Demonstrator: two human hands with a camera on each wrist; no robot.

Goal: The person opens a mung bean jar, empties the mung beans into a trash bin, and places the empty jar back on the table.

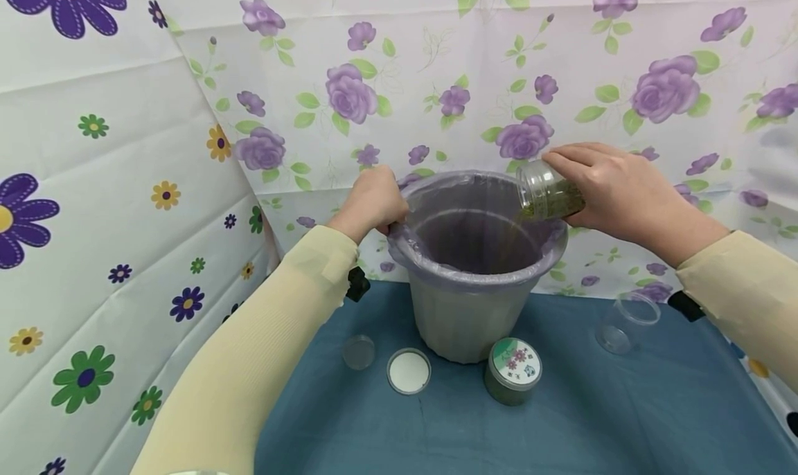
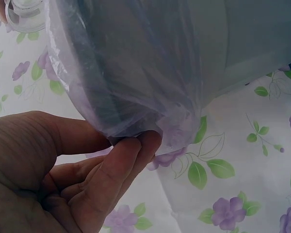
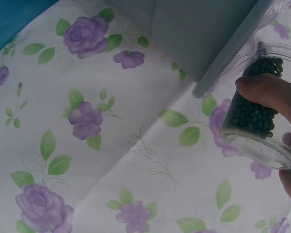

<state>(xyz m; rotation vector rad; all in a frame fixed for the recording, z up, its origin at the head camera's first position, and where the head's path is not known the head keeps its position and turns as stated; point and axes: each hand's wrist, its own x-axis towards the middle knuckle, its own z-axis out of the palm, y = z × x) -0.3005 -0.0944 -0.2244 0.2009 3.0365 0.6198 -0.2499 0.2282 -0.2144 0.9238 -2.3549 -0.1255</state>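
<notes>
A pale grey bin stands on the blue cloth, with a translucent purple bag folded over its rim. My left hand grips the bag-covered rim on the left; in the left wrist view its thumb and fingers pinch the edge. My right hand holds a clear jar, tipped with its mouth toward the bin over the right rim. Small green beans fill part of the jar, and a faint stream appears to fall from its mouth. The bin's bottom is too dark to make out.
In front of the bin stands a lidded jar with a flowered label. Left of it lie a round lid, white inside, and a clear disc. A transparent container is at the right. Flowered sheets hang behind.
</notes>
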